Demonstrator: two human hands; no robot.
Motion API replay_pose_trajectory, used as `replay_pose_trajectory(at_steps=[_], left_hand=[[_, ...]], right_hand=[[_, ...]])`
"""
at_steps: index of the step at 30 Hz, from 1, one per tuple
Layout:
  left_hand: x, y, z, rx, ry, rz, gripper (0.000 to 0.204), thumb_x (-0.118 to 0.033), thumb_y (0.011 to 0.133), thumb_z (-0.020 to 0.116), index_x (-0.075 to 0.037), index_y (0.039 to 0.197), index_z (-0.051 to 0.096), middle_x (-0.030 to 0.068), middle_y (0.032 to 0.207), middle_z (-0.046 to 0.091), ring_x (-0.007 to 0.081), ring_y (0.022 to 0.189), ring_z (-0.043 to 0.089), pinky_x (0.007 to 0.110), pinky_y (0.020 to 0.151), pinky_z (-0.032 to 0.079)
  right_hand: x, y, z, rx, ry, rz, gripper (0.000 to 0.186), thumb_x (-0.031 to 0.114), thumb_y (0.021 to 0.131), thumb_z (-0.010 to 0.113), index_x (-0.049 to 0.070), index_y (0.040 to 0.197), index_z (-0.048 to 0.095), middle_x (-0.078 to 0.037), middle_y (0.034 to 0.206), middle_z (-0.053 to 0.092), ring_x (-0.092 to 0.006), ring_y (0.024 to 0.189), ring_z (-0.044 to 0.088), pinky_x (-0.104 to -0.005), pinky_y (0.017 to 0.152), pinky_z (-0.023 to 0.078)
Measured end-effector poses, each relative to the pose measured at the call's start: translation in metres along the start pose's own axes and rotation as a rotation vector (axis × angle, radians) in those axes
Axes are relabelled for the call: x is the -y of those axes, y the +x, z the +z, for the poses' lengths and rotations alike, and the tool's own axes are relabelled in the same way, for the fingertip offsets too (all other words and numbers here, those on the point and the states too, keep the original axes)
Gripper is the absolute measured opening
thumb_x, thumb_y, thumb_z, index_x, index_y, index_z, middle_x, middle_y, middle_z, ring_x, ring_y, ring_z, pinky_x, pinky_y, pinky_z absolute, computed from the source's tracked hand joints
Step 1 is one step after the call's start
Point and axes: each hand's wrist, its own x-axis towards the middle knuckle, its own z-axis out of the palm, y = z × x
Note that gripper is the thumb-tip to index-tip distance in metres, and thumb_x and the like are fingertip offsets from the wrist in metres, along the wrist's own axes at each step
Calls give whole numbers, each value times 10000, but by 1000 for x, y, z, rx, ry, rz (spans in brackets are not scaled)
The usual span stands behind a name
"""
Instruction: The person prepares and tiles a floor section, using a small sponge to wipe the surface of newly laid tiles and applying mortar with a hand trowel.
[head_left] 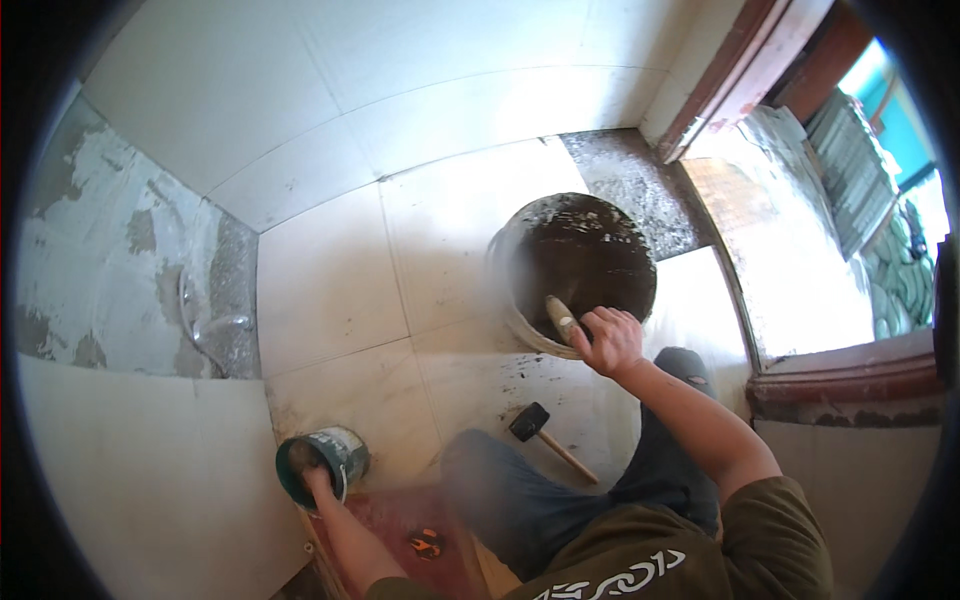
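Trowel (561, 318) blade hidden in bucket (520, 320) — left hand (318, 483) fingers inside can (325, 462).

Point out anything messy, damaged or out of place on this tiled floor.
Dark mortar specks soil the white floor tiles in front of the big bucket. A rubber mallet lies loose among them. In the corner, a bare patch of floor has no tile, and the left wall shows rough, patchy grey plaster.

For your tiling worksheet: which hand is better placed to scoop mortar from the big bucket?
Right. The right hand already holds the trowel over the bucket; the left hand grips the small can, further away.
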Motion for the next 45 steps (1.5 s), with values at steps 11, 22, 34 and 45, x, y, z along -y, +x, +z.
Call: replay_pose_trajectory(at_steps=[11,22,34,45], left_hand=[[-40,-36,2,112,548,188,466,-264,934,387,23,1291,470,169,1324,493,303,1217,469,383,1028,329],[-35,-30,-4,171,499,5,504,-274,879,465,8,1296,462,230,1336,452,358,1254,416,413,1025,336],[-24,-18,-7,245,-276,48,586,-332,885,479,6,1355,392,158,1375,430,308,1247,421,387,1029,325],[-2,-33,-4,310,-446,-94,522,-301,896,506,14,1304,426,162,1265,508,287,1118,516,405,951,407]], right_hand=[[-8,-4,-2,14,-8,-4,303,335,791,621,110,595,567,-61,634,566,-248,641,601,-377,606,459],[-8,-9,1,24,-21,-6,214,282,767,634,102,658,592,-64,664,568,-259,640,592,-374,604,460],[-8,-7,1,-29,-17,-27,245,281,758,646,101,612,567,-62,614,550,-258,593,583,-376,569,458],[-14,-11,-5,-7,30,45,334,369,797,595,114,581,590,-63,632,589,-246,615,599,-373,599,459]])
